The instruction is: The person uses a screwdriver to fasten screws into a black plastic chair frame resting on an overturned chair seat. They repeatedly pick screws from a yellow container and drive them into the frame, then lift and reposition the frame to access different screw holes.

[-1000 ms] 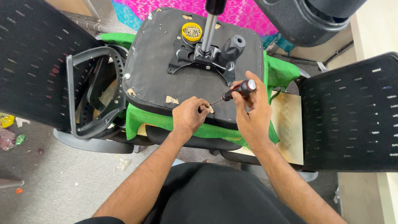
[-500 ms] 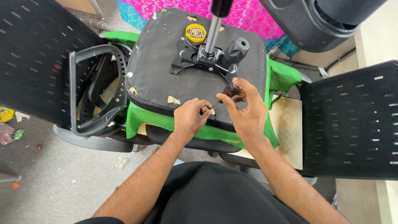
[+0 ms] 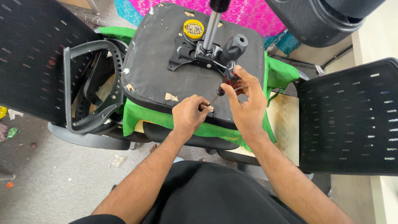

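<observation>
An upturned black chair seat (image 3: 161, 79) lies on a green cloth (image 3: 141, 118), its metal mechanism plate (image 3: 192, 58) and gas cylinder (image 3: 212, 25) pointing up. My right hand (image 3: 244, 99) grips a screwdriver (image 3: 229, 79) with a red-black handle, the tip angled down to the seat's near edge. My left hand (image 3: 188, 114) pinches something small at that tip, on the seat's front rim; what it holds is hidden by the fingers. A yellow tub of screws (image 3: 193, 28) rests on the seat's far side.
A black armrest frame (image 3: 89, 87) leans at the seat's left. Black mesh chair backs stand at left (image 3: 29, 58) and right (image 3: 352, 116). A black round base (image 3: 323, 16) sits top right. A pale board (image 3: 286, 124) lies under the cloth. Scraps litter the grey floor (image 3: 54, 178).
My right hand has turned the screwdriver from lying sideways to a steeper, more upright angle, handle now farther from me. The left hand stays pinched at the seat's rim. The view has shifted slightly.
</observation>
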